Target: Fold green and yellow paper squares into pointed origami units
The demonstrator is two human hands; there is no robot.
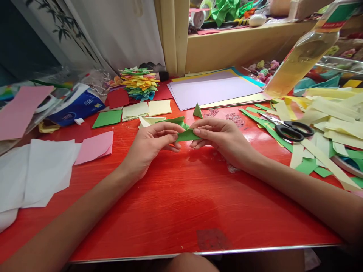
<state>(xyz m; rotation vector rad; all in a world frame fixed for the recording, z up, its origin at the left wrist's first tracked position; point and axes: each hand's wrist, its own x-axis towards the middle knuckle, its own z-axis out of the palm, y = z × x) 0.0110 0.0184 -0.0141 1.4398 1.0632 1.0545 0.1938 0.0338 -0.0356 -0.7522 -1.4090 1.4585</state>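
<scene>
Between my two hands is a folded piece of green paper [187,135], held just above the red table. My left hand [153,141] pinches its left end between thumb and fingers. At the other end, the thumb and fingertips of my right hand [219,138] are closed on it. Just behind my left fingers lie more folded pieces, one green [172,121] and one pale yellow [150,121]. A small folded green triangle [197,111] stands beyond my right hand. Fingers partly cover the held paper, so its full shape is hidden.
Black-handled scissors [293,130] lie among paper strips [334,121] on the right. A leaning glass bottle [303,53] stands behind them. Paper sheets [210,87] and a stack of folded paper [140,84] are at the back. White paper [48,173] lies left on the red table [159,215].
</scene>
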